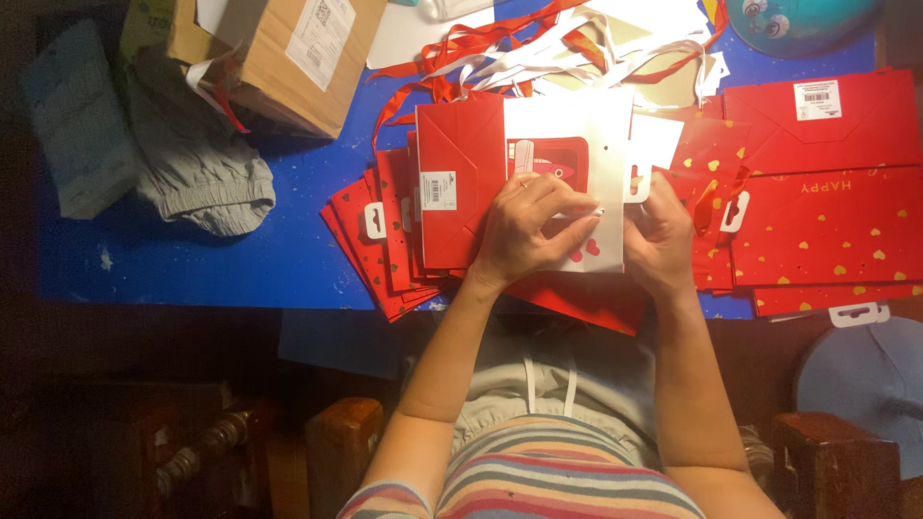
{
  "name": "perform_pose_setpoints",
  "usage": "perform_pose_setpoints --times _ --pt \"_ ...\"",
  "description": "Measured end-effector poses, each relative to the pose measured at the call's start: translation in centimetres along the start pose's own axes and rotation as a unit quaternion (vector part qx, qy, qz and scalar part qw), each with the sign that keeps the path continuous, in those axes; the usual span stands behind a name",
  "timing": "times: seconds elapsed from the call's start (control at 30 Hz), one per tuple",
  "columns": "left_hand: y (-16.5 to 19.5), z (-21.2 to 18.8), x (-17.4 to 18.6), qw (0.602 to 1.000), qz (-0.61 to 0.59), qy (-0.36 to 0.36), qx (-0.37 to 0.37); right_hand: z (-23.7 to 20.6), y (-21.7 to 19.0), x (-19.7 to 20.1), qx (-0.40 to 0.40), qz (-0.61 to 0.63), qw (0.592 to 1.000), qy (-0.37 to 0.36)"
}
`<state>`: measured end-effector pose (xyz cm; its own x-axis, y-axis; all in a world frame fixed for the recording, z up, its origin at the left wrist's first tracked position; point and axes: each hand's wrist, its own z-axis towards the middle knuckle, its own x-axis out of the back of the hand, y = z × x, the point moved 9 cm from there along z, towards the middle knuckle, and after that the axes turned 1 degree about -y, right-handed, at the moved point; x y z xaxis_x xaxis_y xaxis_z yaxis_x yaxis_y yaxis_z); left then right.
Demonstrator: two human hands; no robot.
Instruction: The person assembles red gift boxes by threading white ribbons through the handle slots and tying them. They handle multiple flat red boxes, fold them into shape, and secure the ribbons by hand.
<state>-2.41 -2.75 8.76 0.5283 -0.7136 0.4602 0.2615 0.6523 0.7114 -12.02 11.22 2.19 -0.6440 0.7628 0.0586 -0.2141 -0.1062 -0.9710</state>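
A blue table (192, 259) stands lit above dark wooden furniture (192, 442) in shadow

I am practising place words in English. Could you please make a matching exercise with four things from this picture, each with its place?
Things:
1. cardboard box
2. grey cloth
3. folded red and white bag
4. tangle of red and white ribbons

Places:
A. under both hands, left hand and right hand
B. far edge of the blue table, centre
C. top left, on the table
D. left side, below the box

Pairs: 1-C, 2-D, 3-A, 4-B
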Motion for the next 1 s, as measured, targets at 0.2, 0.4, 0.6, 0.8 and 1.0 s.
perform_pose_setpoints --times 0.2,0.4,0.6,0.8,1.0 --pt "0.2 0.1 -0.2 1.000 0.015 -0.022 -0.003 0.2 1.9 2.3 -0.079 0.090 0.989 0.086" --pt "0.3 0.1 -0.2 1.000 0.017 -0.006 -0.016 0.6 0.9 1.1 -0.079 0.061 0.993 -0.062" --pt "0.0 -0.1 0.0 1.000 -0.010 -0.004 -0.011 0.1 2.0 1.2 -0.128 0.100 0.983 -0.089" --pt "0.1 0.0 -0.1 1.000 -0.016 -0.018 -0.007 -0.2 2.9 1.7 -0.115 0.096 0.989 -0.005" --pt "0.2 0.0 0.0 1.000 -0.005 -0.016 -0.007 -0.1 2.5 2.0 -0.107 0.174 0.979 0.022"
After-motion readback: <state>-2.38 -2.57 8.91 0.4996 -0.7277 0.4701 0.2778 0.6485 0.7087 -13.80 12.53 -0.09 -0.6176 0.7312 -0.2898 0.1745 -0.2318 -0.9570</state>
